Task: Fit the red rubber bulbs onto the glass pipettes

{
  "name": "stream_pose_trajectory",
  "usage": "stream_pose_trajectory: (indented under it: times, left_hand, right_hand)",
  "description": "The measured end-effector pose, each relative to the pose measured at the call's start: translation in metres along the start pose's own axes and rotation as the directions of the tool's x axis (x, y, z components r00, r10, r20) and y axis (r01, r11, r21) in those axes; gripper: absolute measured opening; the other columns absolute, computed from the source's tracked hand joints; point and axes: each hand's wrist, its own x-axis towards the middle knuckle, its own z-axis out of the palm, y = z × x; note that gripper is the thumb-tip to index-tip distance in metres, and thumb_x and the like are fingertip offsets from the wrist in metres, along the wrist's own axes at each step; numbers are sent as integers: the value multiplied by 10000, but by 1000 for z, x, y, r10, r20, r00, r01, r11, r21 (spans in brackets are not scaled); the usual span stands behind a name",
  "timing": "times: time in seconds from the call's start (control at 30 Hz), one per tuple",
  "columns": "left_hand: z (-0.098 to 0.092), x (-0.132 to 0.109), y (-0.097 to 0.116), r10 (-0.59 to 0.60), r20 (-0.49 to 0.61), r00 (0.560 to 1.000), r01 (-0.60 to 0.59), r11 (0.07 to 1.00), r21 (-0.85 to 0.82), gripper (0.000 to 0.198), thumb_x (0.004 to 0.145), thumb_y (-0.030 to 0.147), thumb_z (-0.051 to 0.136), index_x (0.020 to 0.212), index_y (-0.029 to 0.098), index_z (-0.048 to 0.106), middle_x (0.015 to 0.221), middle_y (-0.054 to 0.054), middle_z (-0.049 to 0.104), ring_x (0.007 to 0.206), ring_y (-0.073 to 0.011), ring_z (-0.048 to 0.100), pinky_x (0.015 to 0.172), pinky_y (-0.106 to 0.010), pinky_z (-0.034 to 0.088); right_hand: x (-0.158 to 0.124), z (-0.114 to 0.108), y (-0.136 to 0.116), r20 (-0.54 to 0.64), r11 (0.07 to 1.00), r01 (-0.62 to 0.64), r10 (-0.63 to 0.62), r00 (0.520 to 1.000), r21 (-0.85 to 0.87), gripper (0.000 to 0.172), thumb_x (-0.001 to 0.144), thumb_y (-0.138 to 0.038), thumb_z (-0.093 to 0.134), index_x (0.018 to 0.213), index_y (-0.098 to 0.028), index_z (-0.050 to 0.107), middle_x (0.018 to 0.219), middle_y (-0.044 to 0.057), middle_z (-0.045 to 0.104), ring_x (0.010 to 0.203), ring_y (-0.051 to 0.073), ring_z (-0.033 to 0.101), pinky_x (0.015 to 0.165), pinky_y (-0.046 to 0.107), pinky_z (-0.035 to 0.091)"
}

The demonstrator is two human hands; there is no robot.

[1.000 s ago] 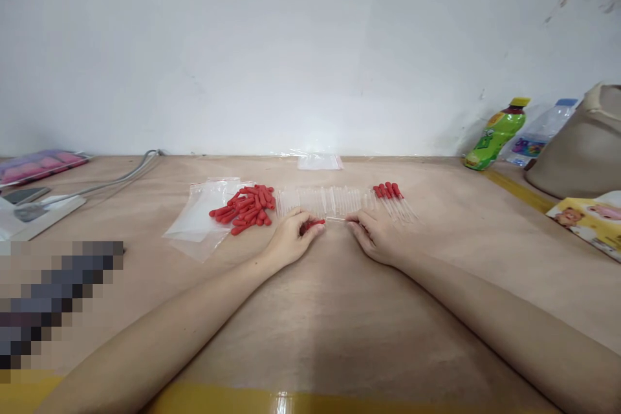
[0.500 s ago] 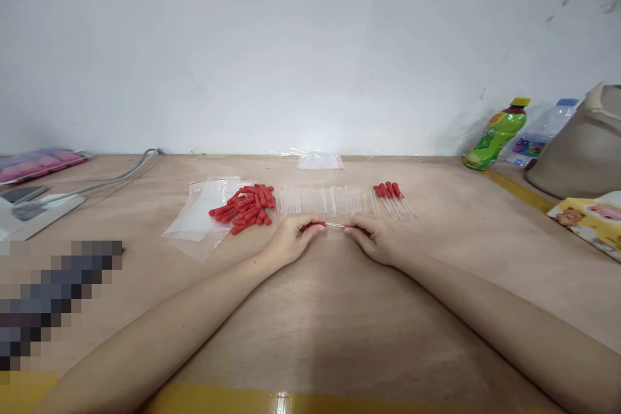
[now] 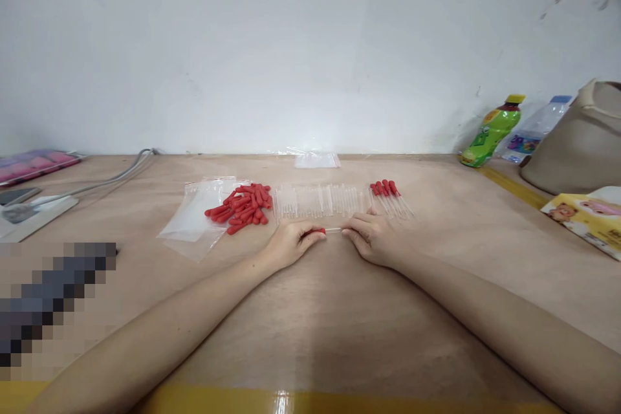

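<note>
My left hand (image 3: 290, 243) pinches a red rubber bulb (image 3: 317, 231). My right hand (image 3: 369, 237) pinches a thin clear glass tube (image 3: 334, 230) that runs into that bulb. Both hands rest on the brown table (image 3: 310, 310) close together. Just beyond them lies a row of several clear tubes (image 3: 320, 200). A heap of loose red bulbs (image 3: 240, 207) sits to the left of that row. To its right lie several finished droppers with red bulbs (image 3: 388, 196).
Clear plastic bags (image 3: 196, 220) lie left of the bulbs, another bag (image 3: 316, 160) by the wall. A green bottle (image 3: 491, 130), a clear bottle (image 3: 531, 129), a beige bag (image 3: 577, 145) and a printed packet (image 3: 585, 217) stand at right. A cable (image 3: 111, 180) and pink tray (image 3: 33, 165) are at left.
The two hands have drawn closer together, so less of the clear tube shows between them. The view has shifted slightly.
</note>
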Motion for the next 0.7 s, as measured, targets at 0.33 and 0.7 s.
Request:
stream_pose_trajectory:
  times: [0.33,0.7]
  left_hand:
    - [0,5,-10,-42,-53,998,36,993,-111,211,763,332,577,865,166,657,761,-14,677,636,-118,592,597,-215,463]
    - [0,4,-7,52,-6,999,-52,999,-15,160,781,285,559,817,158,649,713,-2,661,602,-96,559,578,-200,424]
  right_hand:
    - [3,-7,-7,-4,977,-165,167,986,135,105,827,-205,444,806,-177,542,742,25,619,681,136,532,628,253,369]
    - [4,3,-6,25,992,-80,77,997,99,144,842,-201,408,773,-161,528,724,18,627,630,128,539,671,286,326]
